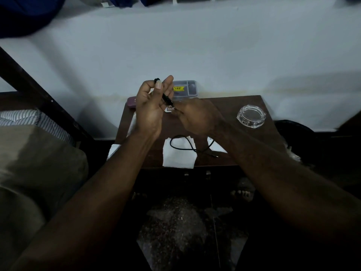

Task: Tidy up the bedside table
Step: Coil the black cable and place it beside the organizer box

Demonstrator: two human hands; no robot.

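The left hand point(150, 106) is raised just in front of the clear box point(187, 89), its fingers curled round a slim black pen-like thing point(166, 97) that slants down to the right; the right hand point(197, 116), also just in front of the box, pinches the thing's lower end with bunched fingertips; whether it is a pen or a cable end, the dim light does not let me say.

The main risk, as I judge it, is a slip at that small lower end; a cap or tip pulled free could drop to the worktop point(234, 106) in front of the box and roll off its edge to the dark floor, where it would be hard to find.

A black cable point(182, 146) lies looped over white tissue point(178, 158) well in front of the box, near the person; a forearm drawn back could snag the loop and drag cable and tissue off.

A glass ashtray point(251, 116) stands well right of the box; a wide sweep of the right arm could knock it; a maroon case point(131, 102) lies just left of the box, partly behind the left hand.
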